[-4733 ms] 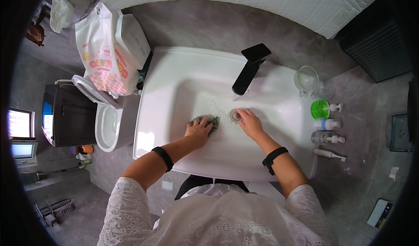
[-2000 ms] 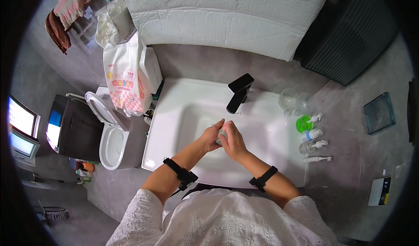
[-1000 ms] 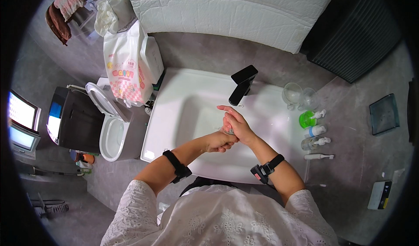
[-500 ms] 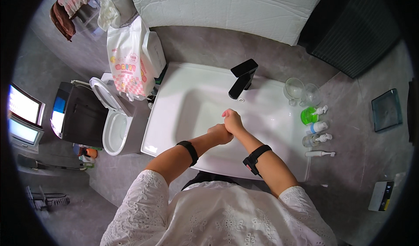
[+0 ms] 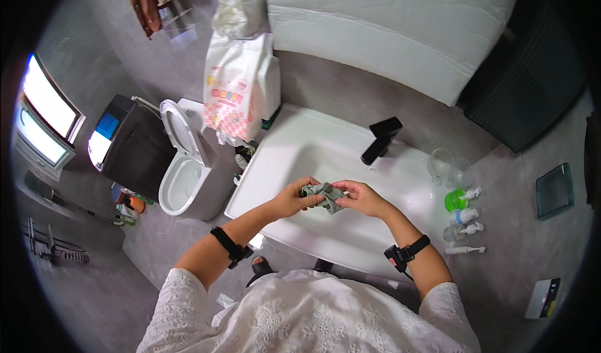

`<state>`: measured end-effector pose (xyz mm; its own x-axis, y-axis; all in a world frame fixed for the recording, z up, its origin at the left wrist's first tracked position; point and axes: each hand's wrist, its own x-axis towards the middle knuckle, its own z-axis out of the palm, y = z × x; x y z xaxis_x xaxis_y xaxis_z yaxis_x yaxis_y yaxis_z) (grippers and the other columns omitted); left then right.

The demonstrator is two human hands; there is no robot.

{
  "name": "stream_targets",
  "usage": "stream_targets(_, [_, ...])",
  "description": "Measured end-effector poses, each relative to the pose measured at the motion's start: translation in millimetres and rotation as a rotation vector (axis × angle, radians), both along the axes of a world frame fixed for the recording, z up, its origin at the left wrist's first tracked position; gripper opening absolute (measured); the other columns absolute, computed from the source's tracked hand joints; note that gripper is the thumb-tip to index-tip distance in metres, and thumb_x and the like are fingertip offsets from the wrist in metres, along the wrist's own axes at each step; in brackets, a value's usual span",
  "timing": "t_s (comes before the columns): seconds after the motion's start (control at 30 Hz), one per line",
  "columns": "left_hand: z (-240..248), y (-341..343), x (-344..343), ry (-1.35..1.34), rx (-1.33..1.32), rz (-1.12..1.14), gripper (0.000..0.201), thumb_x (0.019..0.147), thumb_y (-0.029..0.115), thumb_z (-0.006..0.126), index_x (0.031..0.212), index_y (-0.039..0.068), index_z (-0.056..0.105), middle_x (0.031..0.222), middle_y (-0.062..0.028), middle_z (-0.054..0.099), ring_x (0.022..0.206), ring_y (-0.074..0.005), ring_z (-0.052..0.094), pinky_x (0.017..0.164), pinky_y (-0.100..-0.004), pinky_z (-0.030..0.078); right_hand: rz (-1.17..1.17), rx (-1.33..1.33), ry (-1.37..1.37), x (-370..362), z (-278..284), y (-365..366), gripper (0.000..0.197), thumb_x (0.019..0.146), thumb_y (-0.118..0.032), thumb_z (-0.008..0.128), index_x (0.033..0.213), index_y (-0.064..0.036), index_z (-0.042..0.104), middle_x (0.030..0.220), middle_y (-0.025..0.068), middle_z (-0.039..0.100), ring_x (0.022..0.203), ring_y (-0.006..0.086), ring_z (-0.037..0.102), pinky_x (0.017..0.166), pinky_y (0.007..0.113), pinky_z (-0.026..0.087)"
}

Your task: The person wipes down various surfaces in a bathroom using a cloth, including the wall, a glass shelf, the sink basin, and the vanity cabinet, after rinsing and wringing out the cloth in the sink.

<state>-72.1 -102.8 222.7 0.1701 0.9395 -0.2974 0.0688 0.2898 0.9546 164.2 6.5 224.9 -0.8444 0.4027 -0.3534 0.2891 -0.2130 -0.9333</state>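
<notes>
A crumpled grey-green cloth [image 5: 330, 197] is held over the near side of the white washbasin [image 5: 350, 243]. My left hand [image 5: 297, 198] grips its left end between thumb and fingers. On the opposite end, the thumb and fingertips of my right hand [image 5: 363, 199] pinch the fabric. Part of the cloth hides behind the fingers. Beyond my hands, the black faucet [image 5: 379, 141] stands at the basin's far edge; I see no running water.
On the basin's right ledge stand two clear cups [image 5: 441, 163], a green pump bottle [image 5: 456, 199], other pump bottles [image 5: 453, 232] and a white electric toothbrush [image 5: 464, 250]. To the left are a toilet [image 5: 181, 187] with its lid raised and a white printed bag [image 5: 230, 83].
My hands were clasped together with no cloth showing; now they are apart with the cloth spread between them. The view has shifted, so the room sits farther right and lower.
</notes>
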Motion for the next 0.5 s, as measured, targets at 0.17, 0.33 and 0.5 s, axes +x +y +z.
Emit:
stream_targets(0.17, [2.5, -41.3, -63.2, -0.176, 0.129, 0.123, 0.043, 0.088, 0.023, 0.078, 0.121, 0.012, 0.053, 0.097, 0.0028, 0.063, 0.084, -0.0062, 0.056, 0.070, -0.0240, 0.048, 0.079, 0.447, 0.070, -87.7, 27.5, -35.6, 0.050, 0.089, -0.024, 0.073, 0.134, -0.0099, 0.057, 0.125, 0.0085, 0.063, 0.104, 0.0194, 0.064, 0.084, 0.034, 0.054])
stream_targets(0.33, [28.3, -95.4, -154.4, 0.117, 0.119, 0.213, 0.044, 0.086, 0.022, 0.080, 0.120, 0.007, 0.057, 0.094, 0.0020, 0.065, 0.085, -0.0071, 0.060, 0.074, -0.0230, 0.049, 0.131, 0.924, 0.077, -196.3, 23.9, -63.2, 0.041, 0.087, -0.020, 0.064, 0.124, -0.0011, 0.061, 0.117, 0.0198, 0.065, 0.099, 0.0320, 0.067, 0.084, 0.038, 0.053])
stream_targets(0.5, [15.9, -137.3, -272.1, 0.147, 0.404, 0.476, 0.030, 0.093, 0.025, 0.072, 0.112, 0.002, 0.068, 0.104, -0.0013, 0.063, 0.101, -0.0108, 0.058, 0.082, -0.0263, 0.048, -0.053, 0.493, 0.217, -300.6, 40.5, -85.8, 0.027, 0.095, -0.015, 0.058, 0.113, 0.0035, 0.064, 0.101, 0.0080, 0.068, 0.085, 0.0160, 0.065, 0.077, 0.030, 0.053])
